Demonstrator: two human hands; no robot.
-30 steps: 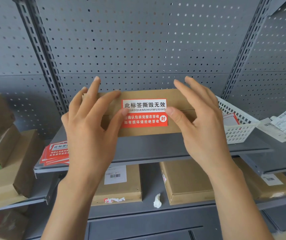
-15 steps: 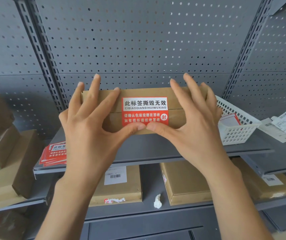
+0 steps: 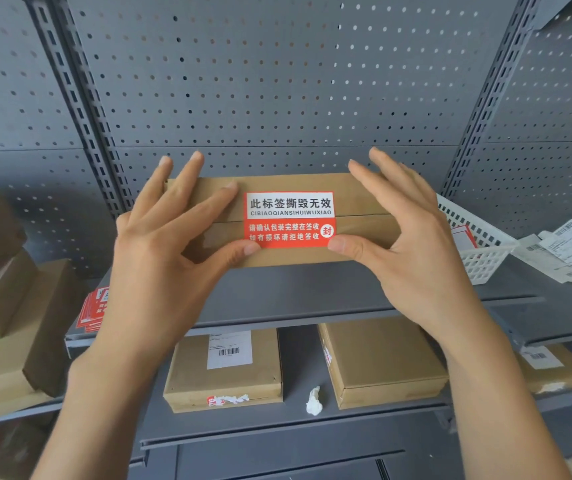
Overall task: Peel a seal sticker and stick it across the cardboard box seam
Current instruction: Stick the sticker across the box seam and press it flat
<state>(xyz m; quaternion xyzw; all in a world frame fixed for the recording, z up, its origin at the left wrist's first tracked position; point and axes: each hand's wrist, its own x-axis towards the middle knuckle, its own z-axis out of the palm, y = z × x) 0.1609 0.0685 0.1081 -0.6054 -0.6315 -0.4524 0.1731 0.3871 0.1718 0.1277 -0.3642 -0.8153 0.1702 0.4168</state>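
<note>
A flat brown cardboard box (image 3: 357, 199) lies on the grey shelf in front of me. A red and white seal sticker (image 3: 289, 220) lies flat across the box's horizontal seam. My left hand (image 3: 166, 258) rests on the box's left part, fingers spread, its thumb tip at the sticker's lower left corner. My right hand (image 3: 412, 244) covers the box's right end, its thumb tip touching the sticker's lower right corner. Neither hand grips anything.
A stack of red seal stickers (image 3: 92, 308) lies at the shelf's left edge. A white plastic basket (image 3: 478, 254) stands right of the box, loose shipping labels (image 3: 568, 251) beyond it. Several cardboard parcels (image 3: 381, 362) and a crumpled paper scrap (image 3: 314, 401) sit on the lower shelf.
Both thumbs slid down the sticker, met near its bottom middle, then moved apart to its lower corners. The box and sticker stayed in place.
</note>
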